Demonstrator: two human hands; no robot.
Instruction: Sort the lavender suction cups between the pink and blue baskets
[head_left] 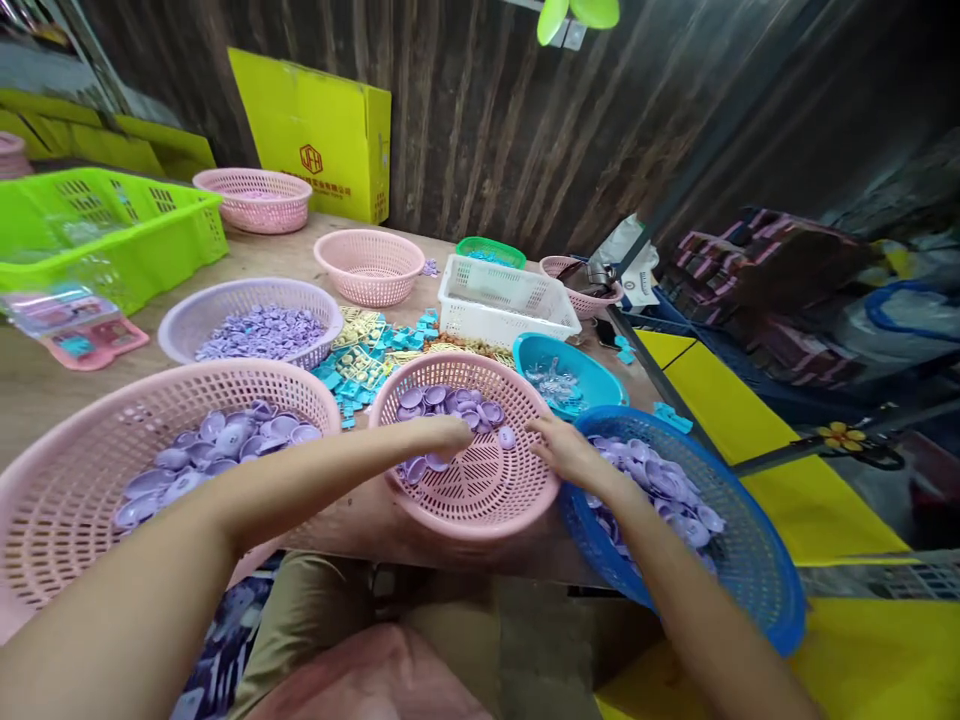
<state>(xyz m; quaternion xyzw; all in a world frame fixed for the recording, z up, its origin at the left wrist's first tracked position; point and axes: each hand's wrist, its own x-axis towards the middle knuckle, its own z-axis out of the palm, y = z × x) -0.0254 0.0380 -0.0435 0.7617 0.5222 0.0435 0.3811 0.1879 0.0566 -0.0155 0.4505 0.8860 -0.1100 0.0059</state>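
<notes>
Head view, one frame.

- My left hand [448, 437] is down inside the middle pink basket [480, 522], fingers curled over the purple discs [450, 402]. I cannot tell whether it pinches one.
- My right hand [564, 452] lies across that basket's right rim, fingers loosely extended toward a lone disc and clasping nothing that I can see. It sits just beside the blue basket [757, 590].
- Middle basket: discs cover only the far part of the floor, the near part is bare mesh. By my judgement it is well under half full.
- Blue basket: a loose layer of similar discs [664, 482] along its upper side.
- Large pink basket [52, 520] at left: a bigger heap [217, 440].
- Lilac basket [187, 318], further back on the table [285, 255], holds small purple pieces, with no hand near it.
</notes>
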